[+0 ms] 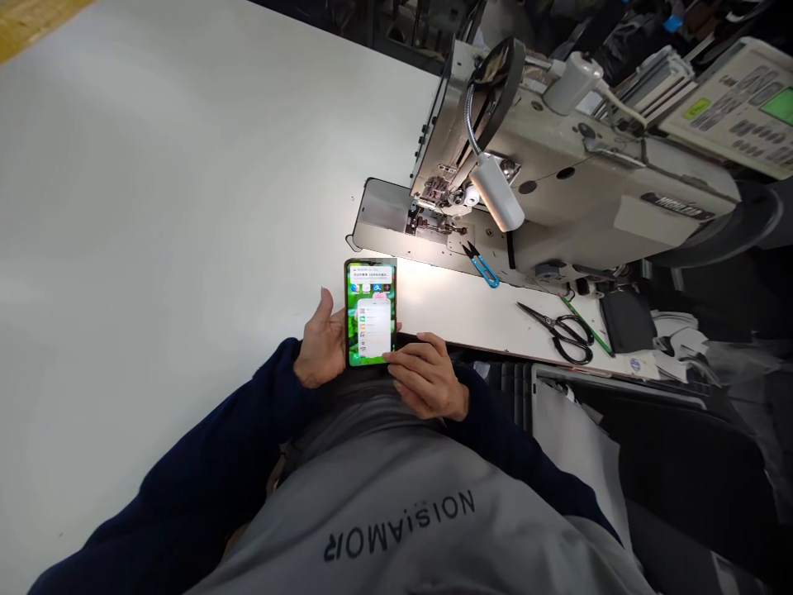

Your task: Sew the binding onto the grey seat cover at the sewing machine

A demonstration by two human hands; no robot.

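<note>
A smartphone (pixel 370 312) with a lit green screen is held upright over the near edge of the white table (pixel 154 207). My left hand (pixel 320 342) cradles its left side, thumb raised beside the edge. My right hand (pixel 426 376) grips the lower right corner, fingers curled, a fingertip at the screen's bottom edge. Both sleeves are dark blue, above a grey vest with lettering.
An industrial sewing machine (pixel 557 182) with a white gooseneck lamp (pixel 496 194) stands to the right. Blue thread snips (pixel 481 264) lie by its base, black scissors (pixel 561 330) and a green pencil (pixel 586 324) further right. A control panel (pixel 737 103) sits at top right.
</note>
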